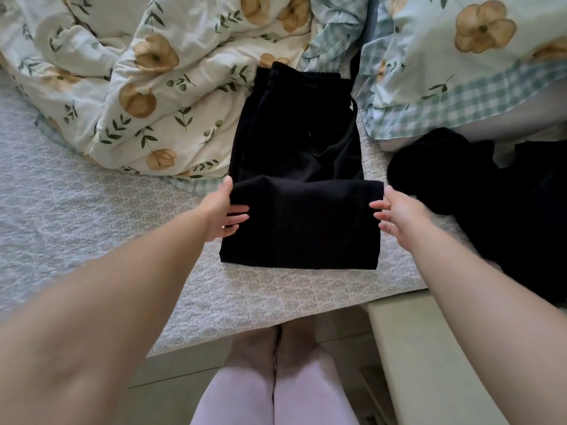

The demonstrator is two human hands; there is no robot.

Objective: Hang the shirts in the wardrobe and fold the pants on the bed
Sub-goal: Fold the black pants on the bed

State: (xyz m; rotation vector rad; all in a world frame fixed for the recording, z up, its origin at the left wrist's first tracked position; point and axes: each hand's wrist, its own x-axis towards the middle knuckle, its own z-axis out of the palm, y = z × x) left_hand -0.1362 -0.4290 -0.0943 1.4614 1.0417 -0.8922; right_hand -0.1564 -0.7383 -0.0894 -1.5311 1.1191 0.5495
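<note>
Black pants lie on the bed with the elastic waistband at the far end and the lower part folded up over the middle. My left hand holds the left edge of the folded layer, thumb at its upper corner and fingers curled onto the fabric. On the other side, my right hand has spread, nearly straight fingers whose tips touch the fold's right edge. A pile of other black clothes sits to the right on the bed.
A crumpled floral duvet fills the far left, and a floral pillow with a checked border lies at the far right. The quilted bedspread runs to the near edge. A pale bench or bed frame stands at the lower right beside my legs.
</note>
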